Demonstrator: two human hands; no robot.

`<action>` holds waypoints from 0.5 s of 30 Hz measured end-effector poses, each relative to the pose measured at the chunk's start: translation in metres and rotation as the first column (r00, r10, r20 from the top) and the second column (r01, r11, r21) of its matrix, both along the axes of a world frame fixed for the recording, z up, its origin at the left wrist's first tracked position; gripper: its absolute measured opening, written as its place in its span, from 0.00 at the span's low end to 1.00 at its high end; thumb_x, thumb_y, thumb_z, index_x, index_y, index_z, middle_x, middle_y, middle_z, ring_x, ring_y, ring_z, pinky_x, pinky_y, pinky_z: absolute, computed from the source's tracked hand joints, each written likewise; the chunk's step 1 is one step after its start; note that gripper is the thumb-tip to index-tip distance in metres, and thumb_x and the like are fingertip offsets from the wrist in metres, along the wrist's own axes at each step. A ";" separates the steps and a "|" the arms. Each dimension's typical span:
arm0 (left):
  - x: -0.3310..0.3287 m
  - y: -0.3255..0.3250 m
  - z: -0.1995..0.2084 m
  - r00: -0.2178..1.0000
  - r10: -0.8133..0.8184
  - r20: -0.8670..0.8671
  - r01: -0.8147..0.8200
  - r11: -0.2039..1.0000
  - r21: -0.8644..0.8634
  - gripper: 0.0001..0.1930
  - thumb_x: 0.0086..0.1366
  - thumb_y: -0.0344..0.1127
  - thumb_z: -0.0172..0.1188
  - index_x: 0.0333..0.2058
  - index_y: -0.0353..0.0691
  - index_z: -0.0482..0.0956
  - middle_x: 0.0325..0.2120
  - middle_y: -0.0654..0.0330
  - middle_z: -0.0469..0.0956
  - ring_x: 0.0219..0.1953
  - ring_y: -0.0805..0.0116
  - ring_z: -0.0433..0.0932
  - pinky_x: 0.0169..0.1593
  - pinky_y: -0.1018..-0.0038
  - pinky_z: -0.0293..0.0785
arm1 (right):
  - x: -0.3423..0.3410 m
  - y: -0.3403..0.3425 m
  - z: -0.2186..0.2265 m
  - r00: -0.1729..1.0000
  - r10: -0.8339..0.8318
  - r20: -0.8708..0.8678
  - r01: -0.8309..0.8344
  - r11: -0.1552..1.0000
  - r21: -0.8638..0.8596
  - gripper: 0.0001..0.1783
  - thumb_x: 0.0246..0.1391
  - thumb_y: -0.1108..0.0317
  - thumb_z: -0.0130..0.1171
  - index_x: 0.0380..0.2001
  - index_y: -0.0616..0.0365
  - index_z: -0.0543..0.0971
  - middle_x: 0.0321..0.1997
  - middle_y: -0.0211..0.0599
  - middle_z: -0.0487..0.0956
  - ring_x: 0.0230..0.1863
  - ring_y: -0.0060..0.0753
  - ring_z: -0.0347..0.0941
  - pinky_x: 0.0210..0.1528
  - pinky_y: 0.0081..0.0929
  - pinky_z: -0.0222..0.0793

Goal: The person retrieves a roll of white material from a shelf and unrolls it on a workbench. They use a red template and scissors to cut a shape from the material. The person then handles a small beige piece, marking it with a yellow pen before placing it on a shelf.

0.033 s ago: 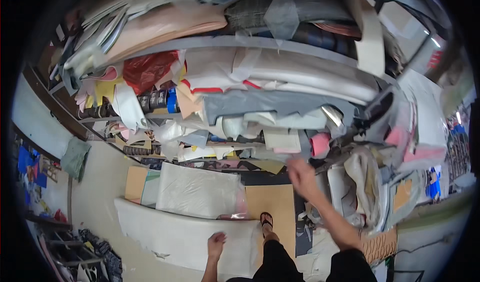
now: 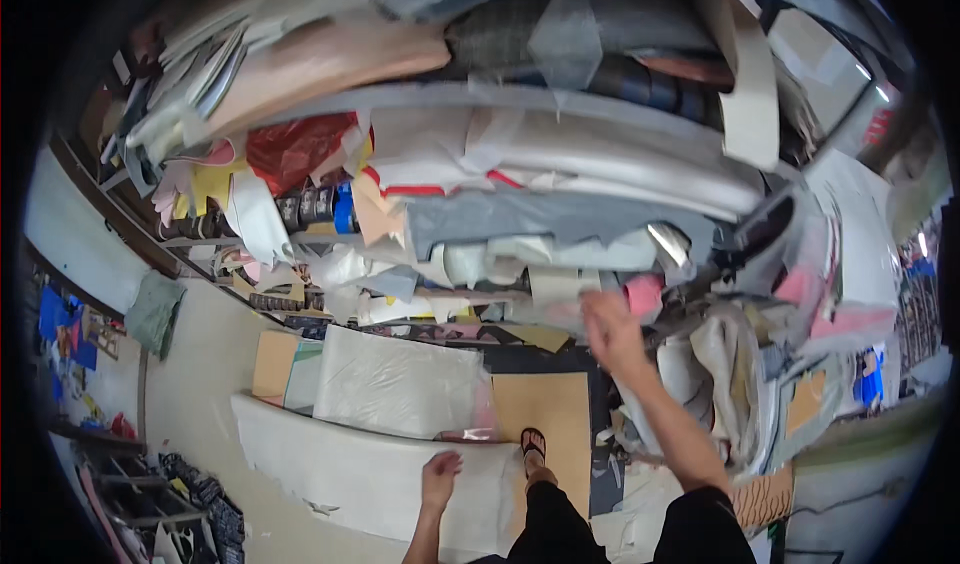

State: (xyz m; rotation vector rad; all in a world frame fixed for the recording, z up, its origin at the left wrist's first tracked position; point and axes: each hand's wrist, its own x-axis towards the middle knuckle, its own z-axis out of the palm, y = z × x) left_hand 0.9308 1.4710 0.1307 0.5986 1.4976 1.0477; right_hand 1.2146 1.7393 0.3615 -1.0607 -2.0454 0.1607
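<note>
My right hand (image 2: 613,334) is raised in front of the lower shelf, fingers apart and somewhat blurred, holding nothing that shows. Close behind it are a pink roll (image 2: 643,293) and a pale sheet (image 2: 560,283) jutting from the shelf; whether the hand touches either, I cannot tell. Lower down, my left hand (image 2: 440,478) hangs with loosely bent, parted fingers and nothing in it. Beneath the left hand lies a long white roll of sheet material (image 2: 350,464) on the floor. A plastic-wrapped pale bundle (image 2: 395,379) rests just beyond that roll.
Shelves ahead are stuffed with folded sheets, including a grey sheet (image 2: 560,219), silvery-white rolls (image 2: 610,154) and a red plastic bag (image 2: 300,149). Upright rolls (image 2: 720,374) crowd the right. My sandalled foot (image 2: 534,444) stands on a tan board (image 2: 545,399). A dark rack (image 2: 140,499) is lower left.
My right hand has risen slightly toward the shelf, its fingers spreading a little. The left hand has lifted slightly and its fingers have loosened. The view has shifted a little.
</note>
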 end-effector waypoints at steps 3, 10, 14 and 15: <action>0.037 0.141 0.170 0.997 -0.035 0.073 0.015 0.967 0.255 0.14 0.71 0.32 0.56 0.51 0.31 0.78 0.44 0.57 0.81 0.46 0.70 0.79 0.50 0.73 0.76 | -0.029 0.118 0.112 0.979 -0.014 0.202 -0.044 0.960 0.278 0.20 0.45 0.81 0.58 0.46 0.61 0.78 0.49 0.45 0.78 0.51 0.53 0.73 0.55 0.43 0.68; 0.110 0.386 0.285 0.791 0.136 0.596 -0.331 0.915 0.232 0.22 0.68 0.38 0.61 0.54 0.28 0.71 0.49 0.50 0.77 0.52 0.60 0.78 0.58 0.65 0.74 | 0.019 0.242 0.122 0.767 0.048 0.640 0.014 0.996 -0.093 0.32 0.47 0.60 0.63 0.56 0.61 0.73 0.56 0.64 0.73 0.59 0.63 0.68 0.63 0.48 0.62; 0.130 0.425 0.270 0.606 0.149 0.782 -0.330 0.941 0.076 0.18 0.68 0.37 0.61 0.51 0.31 0.72 0.48 0.48 0.76 0.53 0.56 0.76 0.57 0.62 0.75 | 0.023 0.250 0.127 0.755 0.148 0.638 -0.199 0.980 0.008 0.23 0.50 0.61 0.62 0.49 0.59 0.78 0.47 0.58 0.79 0.51 0.58 0.75 0.56 0.46 0.69; 0.135 0.431 0.269 0.596 0.167 0.786 -0.340 0.939 0.058 0.19 0.68 0.37 0.61 0.51 0.31 0.72 0.48 0.48 0.76 0.53 0.56 0.76 0.57 0.62 0.75 | 0.030 0.254 0.129 0.789 0.121 0.602 -0.175 0.984 0.030 0.20 0.50 0.61 0.62 0.46 0.58 0.80 0.44 0.55 0.80 0.48 0.56 0.77 0.53 0.46 0.71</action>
